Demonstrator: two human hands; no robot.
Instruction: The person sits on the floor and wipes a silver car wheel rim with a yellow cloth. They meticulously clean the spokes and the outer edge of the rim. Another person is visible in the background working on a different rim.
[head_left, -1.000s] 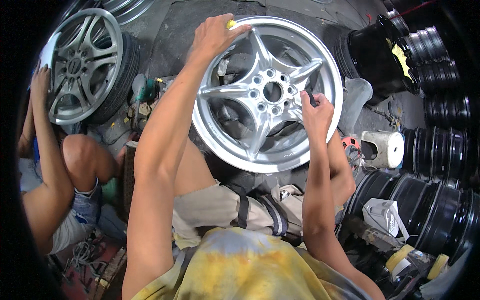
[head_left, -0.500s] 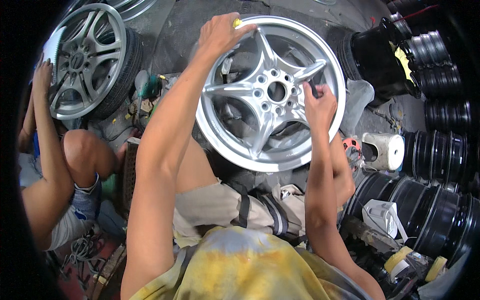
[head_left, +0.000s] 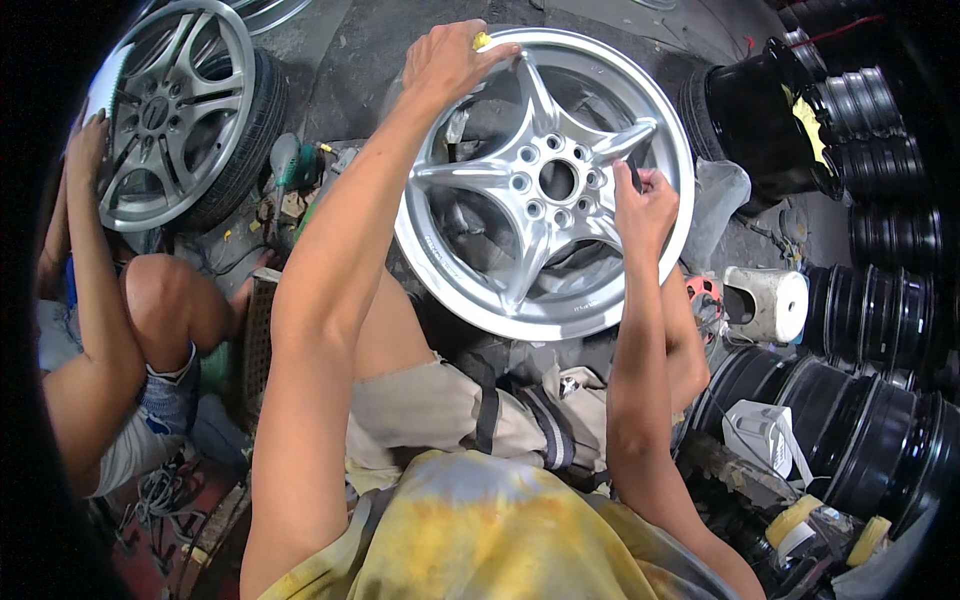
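A silver alloy wheel [head_left: 527, 190] with pointed spokes and a ring of bolt holes stands in front of me. My left hand [head_left: 445, 62] is closed on its upper left rim, the thumb lying along the edge. A small yellow piece [head_left: 482, 41] shows by those fingers; its kind is unclear. On the wheel's right side, my right hand [head_left: 648, 205] pinches a small dark piece [head_left: 634, 178] near the hub end of a spoke. The fingers partly hide that piece, and its exact kind cannot be made out.
At left, a co-worker's hand [head_left: 88, 140] is beside a grey wheel [head_left: 160, 115] that leans on a tyre [head_left: 262, 120]. Black rims [head_left: 865, 310] are stacked along the right. A white stool [head_left: 780, 303] lies nearer, beside a red round thing [head_left: 706, 298]. A green-handled tool [head_left: 290, 165] is left of my arm.
The alloy wheel has shifted very slightly right and up, with my left hand still on its rim. My right hand's fingers have moved a little to the right with the dark piece.
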